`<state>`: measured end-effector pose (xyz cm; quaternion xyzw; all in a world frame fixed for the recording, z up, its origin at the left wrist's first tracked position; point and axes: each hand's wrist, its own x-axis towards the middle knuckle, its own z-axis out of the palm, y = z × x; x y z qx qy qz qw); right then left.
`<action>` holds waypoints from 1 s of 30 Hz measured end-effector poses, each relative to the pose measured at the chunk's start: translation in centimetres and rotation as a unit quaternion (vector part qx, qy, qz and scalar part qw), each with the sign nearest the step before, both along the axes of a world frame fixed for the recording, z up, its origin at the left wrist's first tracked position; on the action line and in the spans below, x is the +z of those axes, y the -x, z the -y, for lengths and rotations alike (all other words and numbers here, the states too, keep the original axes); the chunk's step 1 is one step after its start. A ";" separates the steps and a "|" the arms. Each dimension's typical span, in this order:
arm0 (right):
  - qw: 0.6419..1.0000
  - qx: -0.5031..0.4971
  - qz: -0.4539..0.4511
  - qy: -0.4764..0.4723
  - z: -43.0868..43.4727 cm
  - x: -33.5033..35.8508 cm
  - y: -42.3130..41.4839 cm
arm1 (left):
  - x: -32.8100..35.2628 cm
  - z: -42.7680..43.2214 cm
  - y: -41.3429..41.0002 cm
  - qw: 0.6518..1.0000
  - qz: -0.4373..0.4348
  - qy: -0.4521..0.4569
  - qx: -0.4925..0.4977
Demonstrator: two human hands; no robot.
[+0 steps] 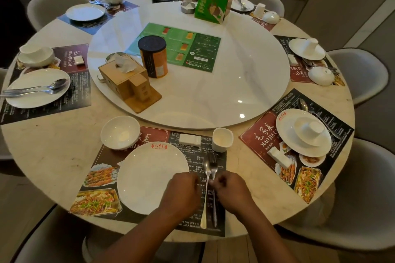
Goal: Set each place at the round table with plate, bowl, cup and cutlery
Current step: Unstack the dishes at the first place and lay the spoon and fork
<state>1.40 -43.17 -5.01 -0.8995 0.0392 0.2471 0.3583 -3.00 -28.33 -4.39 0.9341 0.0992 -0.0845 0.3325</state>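
Right hand (232, 193) pinched the fork (214, 209) at mid-handle, with the spoon (204, 203) just beside it near the table's (64, 145) front edge; left hand (181, 193) was knuckles-up, fingers curled by the spoon, hold not discernible. Near place judged almost done: plate (147, 179), bowl (120, 132) and cup (222, 139) were out, but the stack (307, 130) at the right edge looked unlaid. Pale round table, turntable (235, 74) at centre, padded chairs (359, 70) around, dim room.
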 end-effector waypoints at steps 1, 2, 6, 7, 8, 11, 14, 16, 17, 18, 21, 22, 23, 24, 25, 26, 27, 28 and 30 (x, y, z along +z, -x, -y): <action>1.000 -0.006 0.001 -0.008 0.9 0.3 0.0 | -0.3 0.9 -0.2 1.000 -0.004 -0.003 -0.010; 1.000 -0.014 0.000 -0.015 1.7 0.5 0.0 | -0.8 1.7 -0.5 1.000 -0.009 -0.013 -0.016; 0.998 -0.047 0.001 -0.034 3.9 0.6 0.5 | -2.3 3.9 -1.9 0.999 -0.021 -0.048 0.002; 0.997 -0.064 0.000 -0.044 4.3 0.5 0.7 | -2.5 4.2 -2.1 0.998 -0.021 -0.056 0.010; 0.995 -0.080 -0.002 -0.053 4.5 0.4 0.9 | -2.6 4.4 -2.4 0.997 -0.024 -0.069 0.015; 0.991 -0.113 0.000 -0.071 5.2 0.0 1.3 | -3.0 4.7 -2.9 0.995 -0.033 -0.093 0.020; 0.989 -0.125 -0.002 -0.084 5.6 -0.1 1.5 | -3.0 4.9 -3.2 0.996 -0.034 -0.077 0.038; 0.988 -0.129 0.006 -0.082 5.8 -0.1 1.6 | -2.9 5.1 -3.0 0.997 -0.038 -0.052 0.043; 0.988 -0.131 0.009 -0.082 5.8 0.0 1.6 | -2.8 5.0 -2.8 0.998 -0.038 -0.036 0.043; 0.987 -0.135 0.012 -0.084 5.8 0.2 1.6 | -2.8 4.9 -2.6 0.998 -0.039 -0.025 0.042; 0.985 -0.141 0.017 -0.094 5.3 0.7 1.7 | -2.8 4.4 -1.9 0.998 -0.051 0.008 0.026; 0.985 -0.143 0.019 -0.097 5.0 0.8 1.7 | -2.8 4.1 -1.6 0.998 -0.056 0.021 0.023; 0.984 -0.146 0.021 -0.101 4.6 1.0 1.7 | -2.6 3.8 -1.4 0.997 -0.061 0.041 0.025; 0.982 -0.151 0.023 -0.107 4.2 1.3 1.6 | -2.4 3.4 -1.1 0.996 -0.064 0.062 0.031; 0.981 -0.158 0.026 -0.111 3.7 1.5 1.6 | -2.2 2.8 -0.9 0.994 -0.064 0.079 0.042; 0.979 -0.165 0.029 -0.117 3.2 1.7 1.6 | -1.9 1.9 -0.7 0.992 -0.065 0.093 0.058; 0.978 -0.168 0.032 -0.123 2.6 2.0 1.5 | -1.4 0.8 -0.5 0.990 -0.065 0.104 0.073; 0.977 -0.165 0.032 -0.129 1.8 2.3 1.5 | -1.0 -0.6 -0.4 0.988 -0.064 0.113 0.088; 0.980 -0.148 0.019 -0.131 -0.4 2.7 1.6 | -0.4 -4.2 -0.1 0.983 -0.060 0.125 0.121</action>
